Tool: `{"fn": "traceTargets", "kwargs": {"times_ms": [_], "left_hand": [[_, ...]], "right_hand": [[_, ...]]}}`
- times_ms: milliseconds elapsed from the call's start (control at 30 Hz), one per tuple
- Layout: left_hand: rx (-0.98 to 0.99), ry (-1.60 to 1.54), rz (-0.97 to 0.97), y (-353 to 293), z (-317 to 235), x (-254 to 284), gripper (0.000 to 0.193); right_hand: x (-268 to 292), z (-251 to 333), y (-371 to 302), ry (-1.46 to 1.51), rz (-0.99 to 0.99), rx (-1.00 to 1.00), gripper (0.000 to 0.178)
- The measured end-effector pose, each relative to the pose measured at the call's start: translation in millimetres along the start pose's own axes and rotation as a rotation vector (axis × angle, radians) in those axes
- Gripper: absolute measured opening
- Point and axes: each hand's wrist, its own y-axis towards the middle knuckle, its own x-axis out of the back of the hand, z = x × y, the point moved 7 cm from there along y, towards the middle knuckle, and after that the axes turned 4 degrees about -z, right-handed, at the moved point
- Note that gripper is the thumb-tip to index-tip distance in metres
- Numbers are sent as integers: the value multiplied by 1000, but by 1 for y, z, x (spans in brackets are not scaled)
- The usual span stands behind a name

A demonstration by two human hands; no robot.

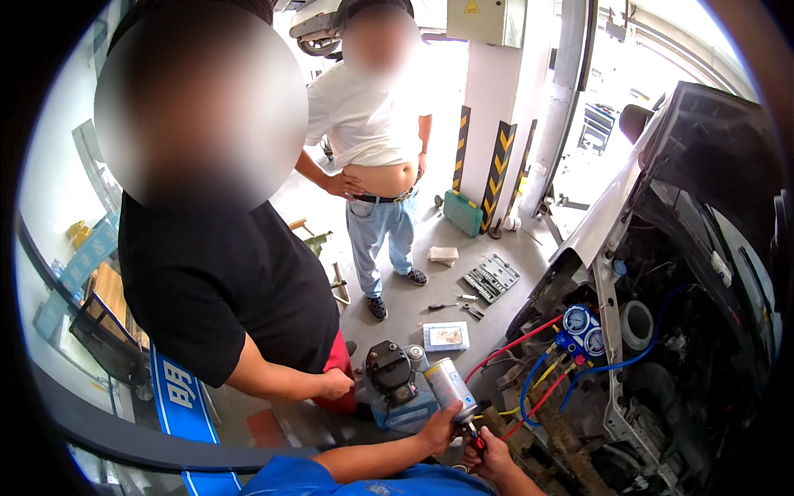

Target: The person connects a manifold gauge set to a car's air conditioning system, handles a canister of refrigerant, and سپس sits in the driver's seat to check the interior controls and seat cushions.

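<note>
My left hand (438,430) is wrapped round the lower part of a white and yellow refrigerant can (447,382), which tilts with its bottom end up. At the can's lower end sits a small can-tap valve (476,442) with a red part. The fingers of my right hand (495,456) are closed on this valve. To the right, a blue manifold gauge set (579,335) with two round dials hangs at the car's front. Red, blue and yellow hoses run from it; where the yellow one ends near my hands is hidden.
An open-bonnet car (653,331) fills the right side. A black pump (390,369) stands on a blue base at my left front. Beyond lie a socket set (491,278), pliers and a white-blue box (446,336). One person (223,281) stands close on the left, another (372,140) farther back.
</note>
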Motion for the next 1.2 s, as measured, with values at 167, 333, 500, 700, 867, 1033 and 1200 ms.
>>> {"fn": "traceTargets", "kwargs": {"times_ms": [167,333,500,700,867,1033,1200], "left_hand": [[-90,-36,-96,14,-10,2,42],[-31,19,-56,12,-11,-7,51],[-23,68,127,0,-20,-27,45],[-137,-6,-58,-4,-29,-33,39],[-132,38,-50,-9,-18,-23,36],[-127,32,-129,-12,-23,-13,37],[-140,64,-110,-16,-32,-20,40]], "right_hand": [[-19,69,-29,-1160,-379,740,39],[-1,0,12,-83,209,98,44],[-28,3,-16,291,352,-98,52],[-22,73,-39,-990,-365,847,30],[-12,8,-7,46,46,175,30],[-33,75,-43,-1089,-381,758,35],[-32,63,-30,-1014,-267,701,37]]}}
